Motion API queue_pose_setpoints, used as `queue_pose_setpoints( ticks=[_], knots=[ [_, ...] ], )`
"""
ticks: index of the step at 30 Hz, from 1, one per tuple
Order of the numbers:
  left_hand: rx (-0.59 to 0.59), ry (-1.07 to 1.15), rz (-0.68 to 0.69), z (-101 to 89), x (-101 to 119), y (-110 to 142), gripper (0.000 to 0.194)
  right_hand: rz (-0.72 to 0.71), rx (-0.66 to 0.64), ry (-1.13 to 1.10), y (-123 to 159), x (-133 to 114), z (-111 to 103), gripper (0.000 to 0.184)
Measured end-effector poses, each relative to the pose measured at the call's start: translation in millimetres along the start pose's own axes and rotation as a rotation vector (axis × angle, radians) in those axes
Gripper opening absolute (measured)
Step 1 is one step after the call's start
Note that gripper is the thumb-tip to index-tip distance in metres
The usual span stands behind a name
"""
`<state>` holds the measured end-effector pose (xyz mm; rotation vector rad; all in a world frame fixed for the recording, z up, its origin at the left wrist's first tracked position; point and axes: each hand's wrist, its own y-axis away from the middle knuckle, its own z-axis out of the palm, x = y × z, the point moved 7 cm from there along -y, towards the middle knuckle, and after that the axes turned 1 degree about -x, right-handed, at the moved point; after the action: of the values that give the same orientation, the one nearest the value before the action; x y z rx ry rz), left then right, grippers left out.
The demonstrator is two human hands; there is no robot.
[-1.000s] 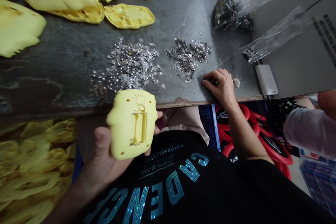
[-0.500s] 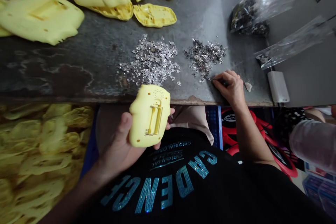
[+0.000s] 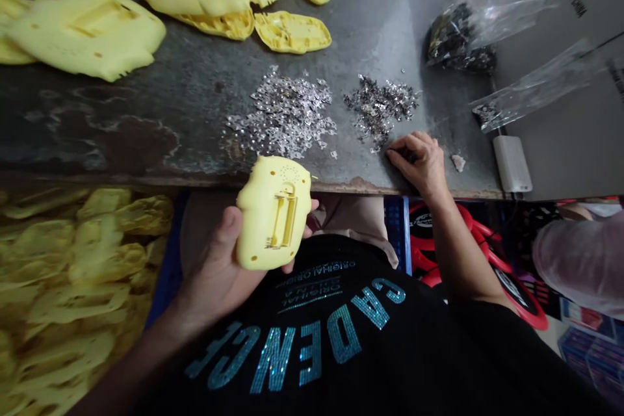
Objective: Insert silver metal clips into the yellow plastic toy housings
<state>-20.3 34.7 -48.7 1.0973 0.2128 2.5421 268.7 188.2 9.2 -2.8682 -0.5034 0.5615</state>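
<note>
We've just tilted the yellow plastic shell (image 3: 273, 214) a touch, held around 6 o'clock with our left hand's (image 3: 217, 266) fingers wrapped behind it. At 4 o'clock on the table (image 3: 146, 104), our right hand (image 3: 422, 166) pinches a small dark piece (image 3: 404, 155) just beside the silver metal bits (image 3: 380, 107).

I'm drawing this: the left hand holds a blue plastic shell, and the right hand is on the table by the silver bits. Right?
No, the shell in the left hand is yellow, not blue, as the head view shows. The right hand is on the table by the silver bits.
</note>
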Motion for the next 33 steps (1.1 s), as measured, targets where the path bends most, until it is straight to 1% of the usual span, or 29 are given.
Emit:
queue_pose_setpoints(
  ticks=[4, 8, 10, 12, 14, 17, 19, 21, 24, 28, 33],
  knots=[
    [0.015, 0.001, -0.009, 1.1, 1, 0, 0.078, -0.003, -0.002, 0.032, 11, 3, -4, 0.013],
    [-0.034, 0.012, -0.003, 9.8, 4, -5, 0.08, -0.037, -0.019, -0.059, 15, 5, -6, 0.015],
    [-0.044, 0.031, -0.012, 14.6, 4, -8, 0.078, -0.051, -0.015, -0.125, 16, -2, -8, 0.013],
    [-0.069, 0.068, -0.033, 21.2, 3, -11, 0.073, -0.095, 0.0, -0.227, 18, -18, -13, 0.011],
    [-0.11, 0.118, -0.066, 28.6, 1, -13, 0.066, -0.188, -0.001, -0.385, 21, -45, -17, 0.008],
    [-0.157, 0.174, -0.115, 35.8, -3, -15, 0.057, -0.347, -0.064, -0.633, 25, -92, -21, 0.004],
    [-0.146, 0.18, -0.13, 36.0, -4, -13, 0.056, -0.434, -0.112, -0.715, 26, -117, -22, 0.007],
    [-0.115, 0.162, -0.14, 34.7, -4, -10, 0.058, -0.513, -0.14, -0.691, 25, -135, -23, 0.011],
    [-0.093, 0.133, -0.14, 34.5, -2, -4, 0.068, -0.616, -0.146, -0.574, 23, -151, -23, 0.013],
    [-0.086, 0.147, -0.134, 35.4, 1, 0, 0.068, -0.7, -0.157, -0.443, 21, -163, -25, 0.014],
    [-0.111, 0.153, -0.122, 37.6, 1, 3, 0.068, -0.784, -0.18, -0.33, 23, -172, -30, 0.017]
  ],
)
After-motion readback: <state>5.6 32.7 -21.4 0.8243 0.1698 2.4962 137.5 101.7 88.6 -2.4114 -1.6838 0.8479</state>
